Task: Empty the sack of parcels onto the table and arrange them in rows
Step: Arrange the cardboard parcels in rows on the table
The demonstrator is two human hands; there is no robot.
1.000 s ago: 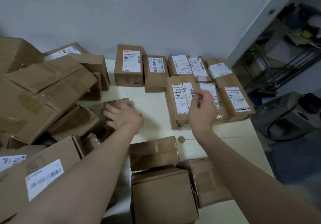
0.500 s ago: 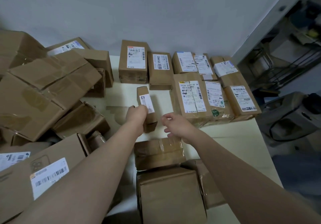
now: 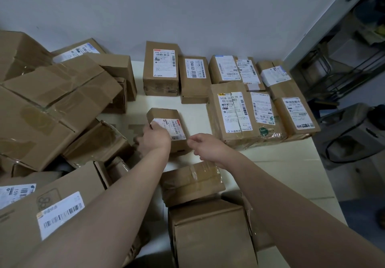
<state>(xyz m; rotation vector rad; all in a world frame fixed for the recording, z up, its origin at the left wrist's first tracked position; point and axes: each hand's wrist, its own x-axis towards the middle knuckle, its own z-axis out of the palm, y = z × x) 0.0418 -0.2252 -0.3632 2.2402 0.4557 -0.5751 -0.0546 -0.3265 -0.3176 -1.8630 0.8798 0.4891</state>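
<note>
1. At mid-table, in front of the back row: the left hand (image 3: pixel 155 137) grasps the small brown cardboard parcel (image 3: pixel 164 115) at its near left end. The thumb lies on the white label and the other fingers are hidden behind the box.
2. The right hand (image 3: pixel 205 146) is loosely curled and holds nothing. It is just beside the parcel's near right corner; I cannot tell whether it touches.
3. Position: the parcel sits on the cream table top (image 3: pixel 281 163), label up and skewed. It lies between the unsorted heap of brown cartons (image 3: pixel 52 105) on the left and the large kraft-wrapped parcel with a torn label (image 3: pixel 229 113) that heads the second row.
4. Judgement: the step in hand is seating this parcel as the next item in the second row.
5. To do it well, bring the right hand onto the free end and turn the box square to the row. Then slide it right until it sits just beside the kraft-wrapped parcel, label up like its neighbours.
6. Risk: shoving too hard could push that neighbour out of line. The tall brown box with a red-edged label (image 3: pixel 161 65) behind needs clearance too.
</note>
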